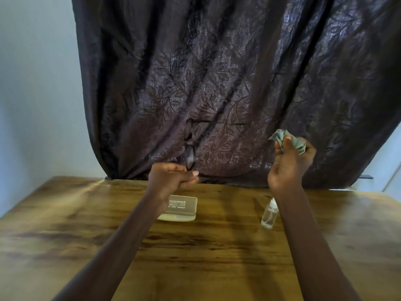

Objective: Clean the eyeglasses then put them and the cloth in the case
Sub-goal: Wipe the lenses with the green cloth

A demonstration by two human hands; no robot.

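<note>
I hold the eyeglasses pinched low in my left hand above the open case, right hand bunching the cloth to its right; that loose pinch could drop them onto the counter.

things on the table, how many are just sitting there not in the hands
2. The case lies open mid-table under the left hand; the spray bottle stands to its right, below the right hand. The arms may hide more.
</note>
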